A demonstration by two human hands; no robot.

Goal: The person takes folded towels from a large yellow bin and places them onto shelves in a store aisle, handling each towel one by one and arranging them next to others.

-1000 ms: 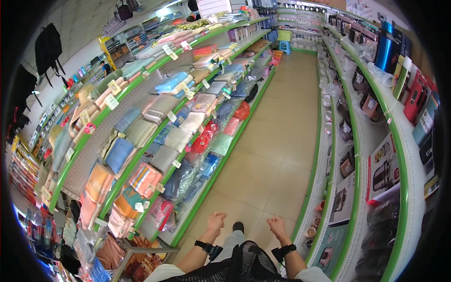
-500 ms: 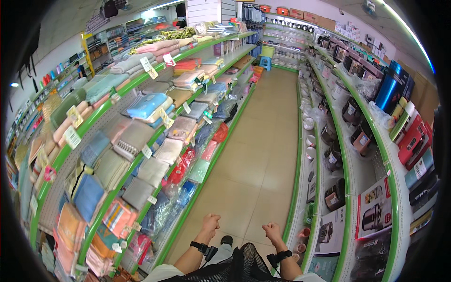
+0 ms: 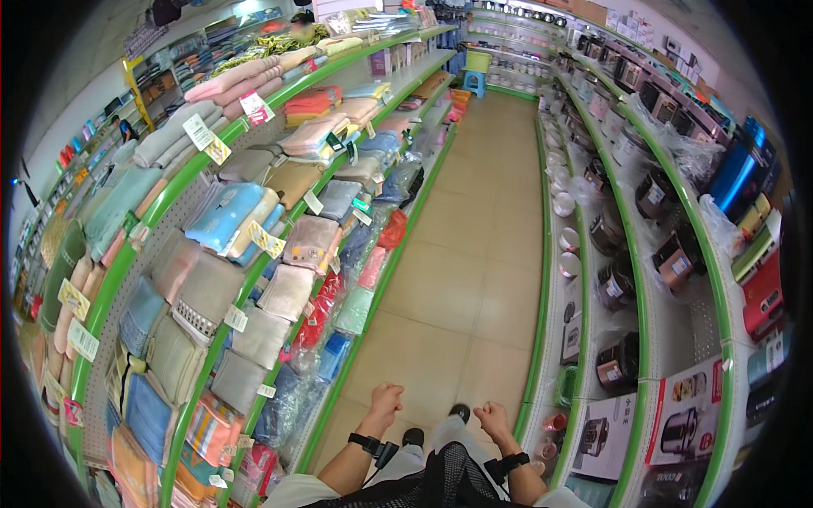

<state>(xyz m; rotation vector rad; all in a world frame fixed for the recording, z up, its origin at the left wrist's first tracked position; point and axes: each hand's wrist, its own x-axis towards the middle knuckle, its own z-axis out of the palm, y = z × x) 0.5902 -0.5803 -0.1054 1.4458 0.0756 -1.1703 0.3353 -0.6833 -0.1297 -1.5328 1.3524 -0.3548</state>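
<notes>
Both of my hands are held out in front of my body over the aisle floor, apart from each other. My left hand (image 3: pixel 386 401) is loosely curled, with nothing seen in it; the nearest goods are bagged items on the lowest left shelf. My right hand (image 3: pixel 491 418) is also curled into a loose fist and looks to hold nothing, near the shelf edge on the right. Each wrist wears a black strap, the left strap (image 3: pixel 373 449) and the right strap (image 3: pixel 506 465), each with a small device. Neither hand touches the shelves.
Tiled floor (image 3: pixel 457 279) runs between two green-edged shelf units. Folded towels (image 3: pixel 229 216) with tags fill the left one. Rice cookers (image 3: pixel 616 360), boxed cookers (image 3: pixel 684 415) and bowls (image 3: pixel 569 267) stand on the right. A blue stool (image 3: pixel 474 82) stands at the far end.
I have moved forward along the aisle; the shelf goods slide nearer and outward in view. A second shoe now shows below. My hands keep nearly the same pose.
</notes>
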